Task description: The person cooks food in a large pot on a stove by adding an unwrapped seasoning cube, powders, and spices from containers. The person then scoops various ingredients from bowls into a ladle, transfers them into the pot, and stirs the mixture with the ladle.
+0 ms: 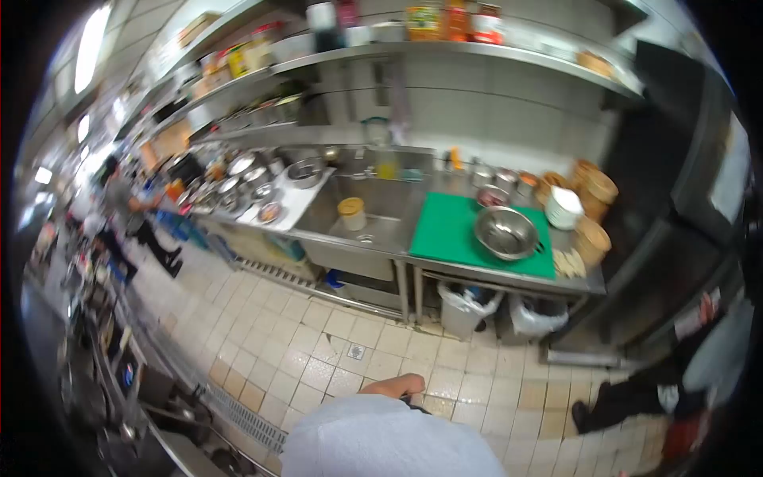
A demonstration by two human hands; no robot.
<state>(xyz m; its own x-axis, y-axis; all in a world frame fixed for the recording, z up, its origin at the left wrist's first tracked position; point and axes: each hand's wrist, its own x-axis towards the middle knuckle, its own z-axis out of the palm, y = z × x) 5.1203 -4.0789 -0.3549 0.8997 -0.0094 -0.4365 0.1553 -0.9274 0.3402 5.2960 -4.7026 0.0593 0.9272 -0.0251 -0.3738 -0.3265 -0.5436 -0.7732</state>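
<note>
Just above the white shirt (381, 441) at the bottom of the head view is my left hand (407, 386), its forearm reaching in from the left. The fingers look curled closed, and a small dark shape shows below them. Whether the hand grips that shape is hidden. My right hand is out of sight. Ahead of me, beyond the tiled floor (373, 342), stand a steel sink (397, 226) holding a yellow-lidded container (351, 213), and a green cutting mat (445, 230) with a metal bowl (506, 233) on it.
Bins (465, 310) with plastic liners stand under the counter. A dark fridge (660, 191) is on the right, with a person's dark-trousered leg (628, 404) near it. Another person (135, 211) stands far left. Stove equipment (151, 397) lines the lower left. Bowls (258, 175) crowd the left counter.
</note>
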